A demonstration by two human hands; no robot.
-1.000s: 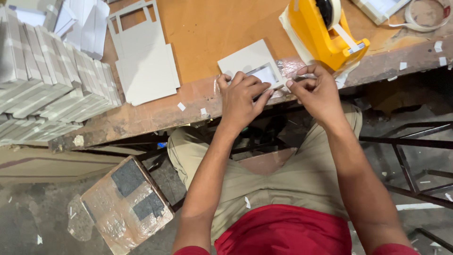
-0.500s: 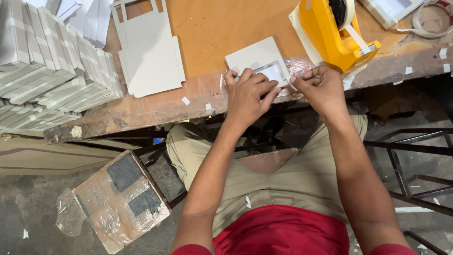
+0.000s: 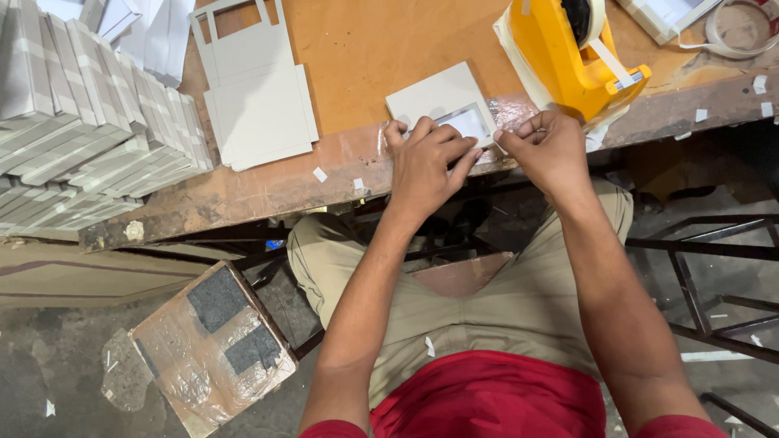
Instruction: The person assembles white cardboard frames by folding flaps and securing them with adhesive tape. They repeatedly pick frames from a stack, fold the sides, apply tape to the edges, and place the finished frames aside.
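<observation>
At the near edge of the worn orange tabletop (image 3: 357, 49), a small grey cardboard piece (image 3: 434, 96) with a clear window is pressed down by the left hand (image 3: 426, 158), whose fingers (image 3: 458, 148) are spread flat over its near edge and its window. Just beside it, the right hand (image 3: 552, 146) is held with thumb and forefinger pinched together at the right corner of the piece; whether a strip of tape is caught between them cannot be told.

Compared with a second ago, the left hand has been slid further onto the window, so that more of it is covered, while the right hand has been drawn in closer to the corner. The piece itself has not been shifted along the tabletop. From this it is judged that something is being smoothed or fastened along the near edge of the piece, and that the pressing is well under way.

Behind the right hand a yellow tape dispenser (image 3: 568, 57) is stood, with a loose end of tape hanging off its blade. Flat grey card blanks (image 3: 260, 113) are laid to the left, and stacks of folded grey boxes (image 3: 81, 122) are piled further left.
</observation>
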